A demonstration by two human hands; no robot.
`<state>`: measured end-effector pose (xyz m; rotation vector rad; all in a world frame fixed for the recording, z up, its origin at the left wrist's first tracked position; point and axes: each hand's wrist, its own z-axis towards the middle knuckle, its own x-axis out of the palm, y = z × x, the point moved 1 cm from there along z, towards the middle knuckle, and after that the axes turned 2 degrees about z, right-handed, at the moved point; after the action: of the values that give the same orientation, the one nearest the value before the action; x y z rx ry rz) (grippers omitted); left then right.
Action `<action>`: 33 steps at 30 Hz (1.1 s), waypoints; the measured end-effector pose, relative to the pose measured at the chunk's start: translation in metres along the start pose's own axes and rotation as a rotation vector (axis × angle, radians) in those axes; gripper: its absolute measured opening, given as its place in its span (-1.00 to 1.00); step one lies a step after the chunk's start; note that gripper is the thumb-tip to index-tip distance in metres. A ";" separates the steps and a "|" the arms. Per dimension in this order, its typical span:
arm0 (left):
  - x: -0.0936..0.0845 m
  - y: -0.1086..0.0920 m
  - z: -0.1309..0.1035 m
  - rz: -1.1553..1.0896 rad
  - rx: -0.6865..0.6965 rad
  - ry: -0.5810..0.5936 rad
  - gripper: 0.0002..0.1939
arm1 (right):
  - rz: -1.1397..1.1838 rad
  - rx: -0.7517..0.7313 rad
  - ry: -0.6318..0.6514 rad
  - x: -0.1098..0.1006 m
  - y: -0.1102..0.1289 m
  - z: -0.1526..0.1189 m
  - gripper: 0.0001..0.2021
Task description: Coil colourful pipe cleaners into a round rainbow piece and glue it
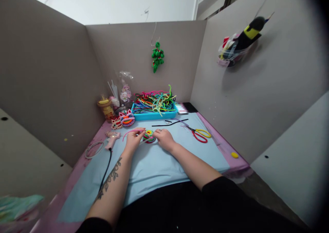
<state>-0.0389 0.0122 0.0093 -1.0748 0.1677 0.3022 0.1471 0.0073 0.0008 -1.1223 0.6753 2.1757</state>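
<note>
Between my hands, at the middle of the table, is a small round pipe-cleaner craft piece (149, 137) in green, pink, yellow and red. My left hand (134, 139) pinches at its left side, and a pink pipe cleaner (125, 134) runs out from those fingers and droops to the left. From the opposite side, my right hand (165, 139) has its fingers closed against the right edge of the piece. The exact fingertip contacts are too small to make out. A thin whitish strip shows just below the left fingers.
A blue tray (154, 116) of pipe cleaners stands behind. Two finished animal faces (127, 118) and a pink glue gun (112, 140) with its cord lie left. Scissors (199, 134), black pipe cleaners (169, 124) and a yellow disc (234, 155) lie right. Partition walls enclose the table.
</note>
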 end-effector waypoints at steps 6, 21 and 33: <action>-0.003 0.004 0.001 0.077 -0.115 0.061 -0.72 | 0.112 -0.097 -0.030 0.002 -0.002 0.000 -0.70; 0.000 0.001 -0.001 -0.179 -0.438 0.201 -0.72 | 0.674 0.191 -0.383 0.002 -0.009 0.000 -0.86; 0.006 -0.003 -0.006 -0.256 -0.407 0.343 -0.55 | 0.887 0.363 -0.370 0.013 -0.019 0.002 -0.88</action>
<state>-0.0321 0.0068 0.0075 -1.5325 0.2790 -0.0878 0.1531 0.0251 -0.0125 -0.1964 1.5114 2.6803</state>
